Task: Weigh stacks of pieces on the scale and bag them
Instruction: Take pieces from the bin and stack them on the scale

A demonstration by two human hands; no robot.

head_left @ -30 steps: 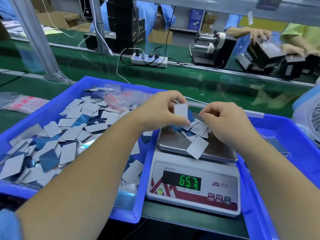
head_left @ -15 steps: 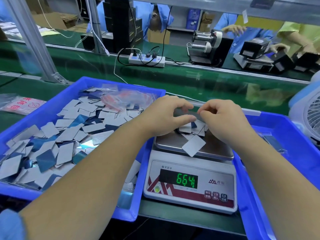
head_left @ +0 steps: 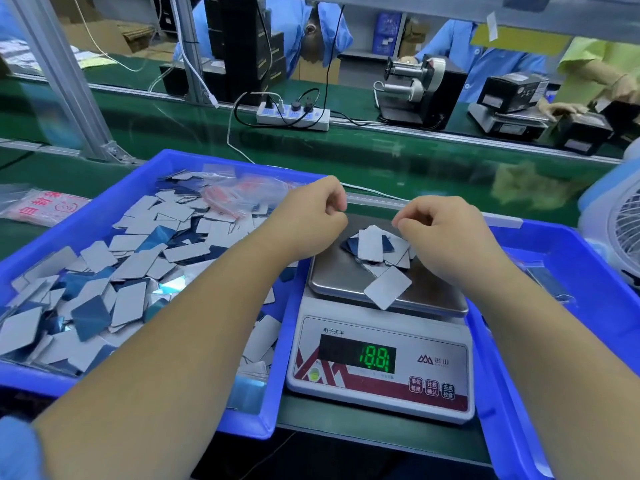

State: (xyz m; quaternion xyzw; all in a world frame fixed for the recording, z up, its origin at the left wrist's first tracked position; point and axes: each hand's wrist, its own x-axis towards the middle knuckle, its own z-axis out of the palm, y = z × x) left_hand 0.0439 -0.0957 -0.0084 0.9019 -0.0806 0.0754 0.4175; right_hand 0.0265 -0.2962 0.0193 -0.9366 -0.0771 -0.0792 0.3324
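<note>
A white digital scale (head_left: pixel 381 368) stands between two blue bins. A small pile of grey and blue card pieces (head_left: pixel 372 247) lies on its steel pan (head_left: pixel 332 275), and one grey piece (head_left: pixel 388 287) sits apart at the pan's front edge. The green digits on the display are blurred. My left hand (head_left: pixel 311 216) hovers over the pan's back left corner and my right hand (head_left: pixel 436 230) over the pile's right side. Both have their fingers curled against the thumb, and I see nothing in them.
The left blue bin (head_left: pixel 138 174) holds several loose pieces (head_left: pixel 138 258) and clear bags with red print (head_left: pixel 235 195). The right blue bin (head_left: pixel 571 271) has a filled bag in it. A fan (head_left: pixel 623 230) stands at the far right. A bag pack (head_left: pixel 38 206) lies at the left.
Both hands held a grey piece together over the pile; now they have let it go and moved apart and up. The scale reading has changed.
</note>
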